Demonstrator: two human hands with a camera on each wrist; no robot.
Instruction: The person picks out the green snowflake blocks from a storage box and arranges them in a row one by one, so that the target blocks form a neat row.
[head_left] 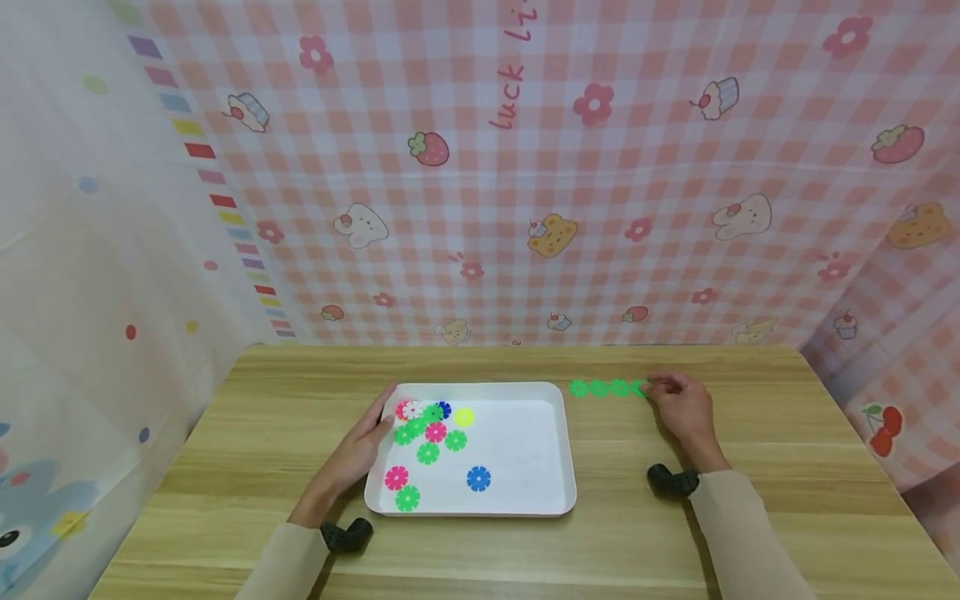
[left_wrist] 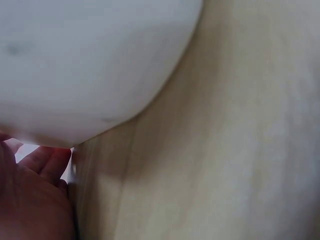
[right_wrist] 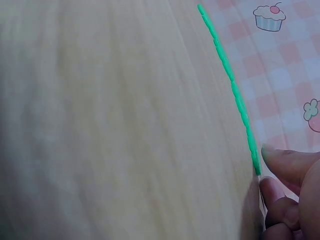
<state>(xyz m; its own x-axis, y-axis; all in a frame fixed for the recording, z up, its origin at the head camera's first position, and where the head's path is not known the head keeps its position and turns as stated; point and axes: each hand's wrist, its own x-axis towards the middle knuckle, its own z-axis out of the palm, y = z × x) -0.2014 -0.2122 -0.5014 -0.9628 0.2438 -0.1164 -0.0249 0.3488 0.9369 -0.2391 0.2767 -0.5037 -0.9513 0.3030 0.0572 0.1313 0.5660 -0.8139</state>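
Observation:
On the table lies a white tray [head_left: 517, 467], its left rim held by my left hand [head_left: 358, 446], with the thumb at the rim and the fingers along the outer side. In the left wrist view the fingers [left_wrist: 57, 162] reach past the tray's edge. To the right of the tray, several green snowflake discs [head_left: 598, 388] lie flat in a row. At the right end of that row, my right hand [head_left: 684, 410] pinches the edge of the last green snowflake disc [head_left: 638, 388] between thumb and forefinger. The right wrist view shows the row [right_wrist: 232, 82] edge-on.
Inside the tray are pink, white, yellow, blue and more green snowflake discs [head_left: 428, 453], mostly at its left, some overlapping. One blue disc [head_left: 478, 478] lies apart near the front. Behind the wooden table [head_left: 615, 550] hangs a checked curtain [head_left: 480, 200].

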